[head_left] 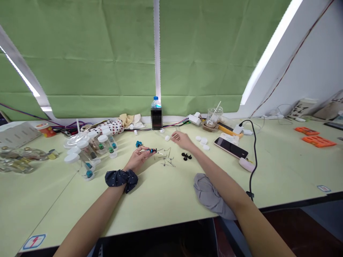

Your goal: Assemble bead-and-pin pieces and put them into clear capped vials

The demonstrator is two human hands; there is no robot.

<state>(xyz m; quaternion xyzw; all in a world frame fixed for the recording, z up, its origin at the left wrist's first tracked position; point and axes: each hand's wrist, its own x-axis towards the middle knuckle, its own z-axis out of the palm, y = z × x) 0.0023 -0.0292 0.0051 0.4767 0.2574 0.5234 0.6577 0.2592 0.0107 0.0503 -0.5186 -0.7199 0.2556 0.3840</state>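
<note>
My left hand (138,159) rests on the pale green table (166,200) with its fingers pinched round a thin metal pin carrying a small blue bead (153,151). A dark dotted scrunchie (121,178) sits on that wrist. My right hand (183,139) reaches farther back, fingers curled on a small clear tube (171,136) with a white cap. Loose bent wires (166,157) lie between the hands, a blue bead cluster (138,144) lies behind the left hand, and black pieces (186,156) lie beside my right forearm.
Several white-capped clear vials (88,153) lie at the left. White caps (203,141), a phone (230,147) and a black cable (253,150) are at the right. A water bottle (156,113) stands at the back. A grey cloth (211,196) lies under my right arm.
</note>
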